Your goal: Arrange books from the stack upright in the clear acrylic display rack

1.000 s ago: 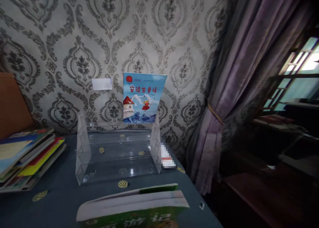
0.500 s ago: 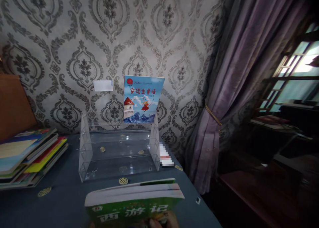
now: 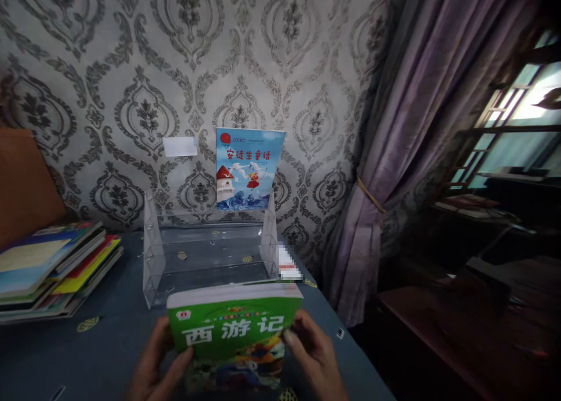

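A green-covered book (image 3: 236, 342) with white Chinese title characters is held upright in front of me, its cover towards me and its pale page edge on top. My left hand (image 3: 160, 360) grips its left side, thumb on the cover and fingers behind. On the right side my right hand (image 3: 313, 351) holds it the same way. Just beyond stands a clear plastic tiered rack (image 3: 210, 249). A blue book (image 3: 248, 170) with red characters leans upright at the rack's back right.
At the left lies a stack of books (image 3: 52, 266) near a brown box-like object (image 3: 28, 185). A blurred-out white item (image 3: 289, 263) sits right of the rack. The dark blue tablecloth (image 3: 109, 354) ends at a right edge, beside a tied purple curtain (image 3: 372, 214).
The green book has risen and its cover faces me more fully. Both hands now show plainly on its sides. The view has shifted slightly; the rack and blue book stay put.
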The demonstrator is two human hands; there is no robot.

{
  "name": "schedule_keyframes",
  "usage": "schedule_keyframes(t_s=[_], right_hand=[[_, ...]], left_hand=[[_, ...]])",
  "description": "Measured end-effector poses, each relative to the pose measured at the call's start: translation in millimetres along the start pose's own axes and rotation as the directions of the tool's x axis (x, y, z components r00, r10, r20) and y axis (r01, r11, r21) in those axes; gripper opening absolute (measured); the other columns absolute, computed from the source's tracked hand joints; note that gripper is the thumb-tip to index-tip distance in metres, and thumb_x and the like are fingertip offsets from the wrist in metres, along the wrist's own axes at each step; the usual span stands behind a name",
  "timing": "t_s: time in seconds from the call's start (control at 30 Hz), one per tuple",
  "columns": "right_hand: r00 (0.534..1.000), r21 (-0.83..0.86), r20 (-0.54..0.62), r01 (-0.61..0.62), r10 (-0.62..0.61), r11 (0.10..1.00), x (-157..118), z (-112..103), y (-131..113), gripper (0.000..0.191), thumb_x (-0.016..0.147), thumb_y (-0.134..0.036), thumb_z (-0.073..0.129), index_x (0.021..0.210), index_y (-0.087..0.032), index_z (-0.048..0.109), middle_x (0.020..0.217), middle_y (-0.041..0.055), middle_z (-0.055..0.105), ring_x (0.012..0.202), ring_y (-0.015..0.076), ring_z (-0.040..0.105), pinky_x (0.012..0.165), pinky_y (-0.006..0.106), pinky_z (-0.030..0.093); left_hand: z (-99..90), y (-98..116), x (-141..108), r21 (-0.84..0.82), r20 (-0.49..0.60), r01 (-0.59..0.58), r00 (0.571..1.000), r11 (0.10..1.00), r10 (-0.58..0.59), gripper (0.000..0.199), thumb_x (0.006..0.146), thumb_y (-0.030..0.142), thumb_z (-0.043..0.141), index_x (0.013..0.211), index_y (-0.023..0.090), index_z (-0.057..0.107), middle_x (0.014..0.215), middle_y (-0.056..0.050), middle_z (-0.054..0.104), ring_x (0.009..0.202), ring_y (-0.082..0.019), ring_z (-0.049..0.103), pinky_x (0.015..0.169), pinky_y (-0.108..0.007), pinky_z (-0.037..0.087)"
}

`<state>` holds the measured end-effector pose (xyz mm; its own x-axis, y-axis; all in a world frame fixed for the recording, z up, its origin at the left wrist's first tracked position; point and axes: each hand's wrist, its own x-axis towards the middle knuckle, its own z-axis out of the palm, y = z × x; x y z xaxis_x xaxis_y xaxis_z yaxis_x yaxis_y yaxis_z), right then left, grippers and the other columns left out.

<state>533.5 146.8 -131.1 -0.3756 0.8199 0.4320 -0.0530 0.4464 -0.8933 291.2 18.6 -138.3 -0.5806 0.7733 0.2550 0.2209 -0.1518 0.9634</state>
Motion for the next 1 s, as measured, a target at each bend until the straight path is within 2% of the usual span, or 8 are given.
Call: schedule_keyframes(t_s=[0.1, 0.2, 0.33, 0.43, 0.7, 0.87, 1.0], right_hand=[[0.999, -0.086, -0.044, 0.024, -0.027, 0.996, 9.3, -5.0, -10.4, 0.038, 0.089, -0.057, 0.062, 0.083, -0.021, 0.071, 0.077, 0.0064, 0.071, 0.073, 0.0211, 0.067, 0.069, 0.029, 0.055], [0.997, -0.135, 0.069, 0.027, -0.018, 0.990, 14.7, -9.1, -17.0, 0.037, 0.091, -0.055, 0.060, 0.083, -0.020, 0.069, 0.075, 0.0049, 0.068, 0.068, 0.0179, 0.063, 0.061, 0.026, 0.052], [0.976, -0.039, 0.212, -0.044, 0.052, 0.998, 23.8, -10.1, -24.0, 0.037, 0.092, -0.056, 0.058, 0.094, -0.020, 0.065, 0.079, 0.0036, 0.063, 0.061, 0.0141, 0.057, 0.045, 0.021, 0.045], [0.966, 0.034, 0.253, -0.057, 0.047, 0.998, 32.8, -8.1, -29.7, 0.034, 0.094, -0.054, 0.058, 0.096, -0.020, 0.062, 0.082, 0.0035, 0.062, 0.065, 0.0141, 0.058, 0.046, 0.020, 0.047], [0.972, 0.045, 0.233, 0.022, -0.032, 0.999, 44.5, -3.3, -22.2, 0.029, 0.095, -0.049, 0.058, 0.100, -0.021, 0.061, 0.085, 0.0027, 0.063, 0.067, 0.0140, 0.058, 0.052, 0.022, 0.048], [0.981, 0.044, 0.193, 0.026, -0.034, 0.999, 41.6, -0.4, -13.6, 0.028, 0.096, -0.049, 0.056, 0.102, -0.022, 0.061, 0.085, 0.0021, 0.063, 0.065, 0.0133, 0.054, 0.052, 0.022, 0.044], [0.978, 0.043, 0.204, 0.026, -0.035, 0.999, 43.7, 0.6, -11.9, 0.029, 0.096, -0.049, 0.057, 0.104, -0.022, 0.061, 0.085, 0.0025, 0.063, 0.066, 0.0140, 0.053, 0.052, 0.023, 0.043]], left_hand=[[-8.1, 8.3, 9.8, 0.103, 0.076, -0.207, 0.977, 0.973, 0.200, 0.038, 0.088, 0.054, 0.064, 0.111, 0.024, 0.067, 0.113, -0.007, 0.075, 0.099, -0.024, 0.071, 0.090, -0.030, 0.057], [-16.6, 17.0, 19.4, 0.179, 0.262, -0.325, 0.926, 0.929, 0.273, 0.033, 0.092, 0.047, 0.060, 0.116, 0.025, 0.065, 0.111, -0.007, 0.076, 0.097, -0.024, 0.072, 0.088, -0.029, 0.058], [-18.4, 26.4, 27.1, 0.231, 0.353, -0.321, 0.907, 0.919, 0.228, 0.034, 0.097, 0.047, 0.049, 0.123, 0.026, 0.058, 0.106, -0.006, 0.076, 0.092, -0.023, 0.073, 0.080, -0.029, 0.059], [-13.6, 33.4, 31.2, 0.264, 0.387, -0.369, 0.887, 0.891, 0.252, 0.031, 0.098, 0.046, 0.046, 0.119, 0.025, 0.057, 0.105, -0.007, 0.076, 0.094, -0.023, 0.073, 0.078, -0.029, 0.059], [-4.2, 39.6, 42.5, 0.265, 0.359, -0.393, 0.888, 0.881, 0.288, 0.025, 0.100, 0.044, 0.043, 0.110, 0.024, 0.053, 0.097, -0.005, 0.074, 0.068, -0.017, 0.067, 0.062, -0.026, 0.056], [-6.5, 38.0, 41.1, 0.266, 0.402, -0.386, 0.877, 0.883, 0.263, 0.025, 0.100, 0.046, 0.043, 0.111, 0.024, 0.049, 0.096, -0.005, 0.071, 0.078, -0.018, 0.068, 0.069, -0.027, 0.057], [-6.7, 40.1, 41.5, 0.261, 0.422, -0.378, 0.872, 0.888, 0.248, 0.024, 0.101, 0.046, 0.042, 0.111, 0.025, 0.047, 0.101, -0.005, 0.070, 0.084, -0.018, 0.068, 0.070, -0.027, 0.055]])
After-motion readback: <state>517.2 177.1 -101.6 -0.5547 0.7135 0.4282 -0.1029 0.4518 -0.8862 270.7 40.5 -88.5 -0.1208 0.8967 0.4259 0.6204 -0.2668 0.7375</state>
